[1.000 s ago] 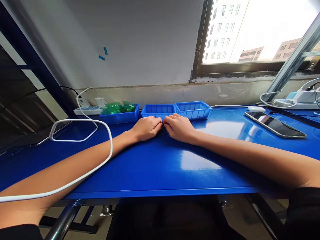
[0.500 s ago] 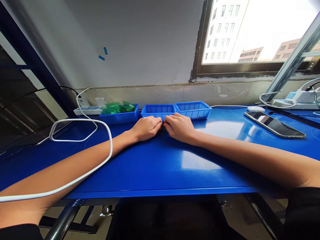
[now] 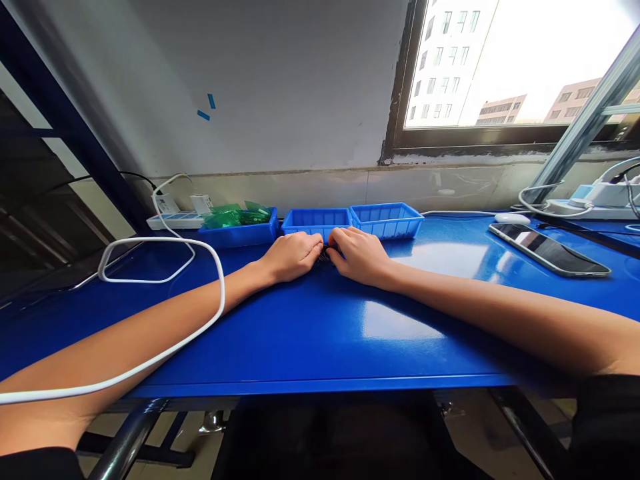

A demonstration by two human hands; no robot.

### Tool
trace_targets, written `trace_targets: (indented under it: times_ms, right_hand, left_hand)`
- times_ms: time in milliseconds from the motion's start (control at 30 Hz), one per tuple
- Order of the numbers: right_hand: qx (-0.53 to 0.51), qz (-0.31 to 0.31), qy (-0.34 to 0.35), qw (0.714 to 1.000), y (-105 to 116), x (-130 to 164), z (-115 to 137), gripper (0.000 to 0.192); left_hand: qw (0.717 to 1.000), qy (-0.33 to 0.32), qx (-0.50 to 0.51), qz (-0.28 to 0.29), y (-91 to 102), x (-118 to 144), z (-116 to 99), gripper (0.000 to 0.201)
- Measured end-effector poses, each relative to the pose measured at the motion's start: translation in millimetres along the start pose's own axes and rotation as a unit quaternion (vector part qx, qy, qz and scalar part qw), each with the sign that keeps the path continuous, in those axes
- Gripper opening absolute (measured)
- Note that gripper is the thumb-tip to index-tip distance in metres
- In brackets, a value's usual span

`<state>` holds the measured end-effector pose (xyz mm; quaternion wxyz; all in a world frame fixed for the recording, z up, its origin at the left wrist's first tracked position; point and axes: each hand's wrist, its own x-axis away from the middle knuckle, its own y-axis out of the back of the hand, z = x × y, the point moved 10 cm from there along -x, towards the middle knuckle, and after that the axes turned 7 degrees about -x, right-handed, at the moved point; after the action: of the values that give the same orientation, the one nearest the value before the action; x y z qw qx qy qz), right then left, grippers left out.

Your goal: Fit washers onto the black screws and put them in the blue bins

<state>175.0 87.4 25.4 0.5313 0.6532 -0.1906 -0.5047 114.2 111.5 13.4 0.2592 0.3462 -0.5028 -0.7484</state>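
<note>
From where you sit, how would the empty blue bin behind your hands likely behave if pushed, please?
The middle blue bin looks like thin moulded plastic and holds nothing visible, so it is probably light. On the glossy blue table it would likely slide readily. Being low and wide, it seems unlikely to tip.

A small dark object [image 3: 325, 254], pinched between the left hand [image 3: 294, 256] and right hand [image 3: 359, 255] near the desk's [image 3: 320, 333] far edge, is mostly covered by curled fingers; its kind cannot be told. The white cable [image 3: 165, 353] runs off the left edge. The middle bin's [image 3: 315, 221] contents are hidden.
</note>
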Motion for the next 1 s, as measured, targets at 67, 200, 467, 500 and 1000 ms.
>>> trace_targets:
  times_ms: [67,200,467,500,1000]
  right_hand:
    - [-0.004,0.002,-0.001,1.0,0.2,0.1,0.1,0.017]
    - [-0.008,0.001,-0.003,1.0,0.7,0.0,-0.3,0.018]
    - [0.011,0.01,-0.012,1.0,-0.9,-0.6,-0.7,0.023]
    - [0.016,0.012,-0.014,1.0,-1.2,-0.7,-0.9,0.025]
    - [0.027,0.024,-0.014,0.999,-2.2,-0.3,-0.7,0.028]
  left_hand:
    - [1.0,-0.004,-0.005,-0.001,0.3,0.0,-0.8,0.032]
    - [1.0,-0.01,-0.003,-0.003,1.4,0.2,-2.3,0.033]
    - [1.0,0.002,-0.001,0.001,0.4,-0.6,-1.0,0.032]
    - [1.0,0.0,0.001,0.0,0.8,-0.2,-1.2,0.031]
    - [0.992,-0.001,-0.042,0.122,28.7,25.2,-11.3,0.031]
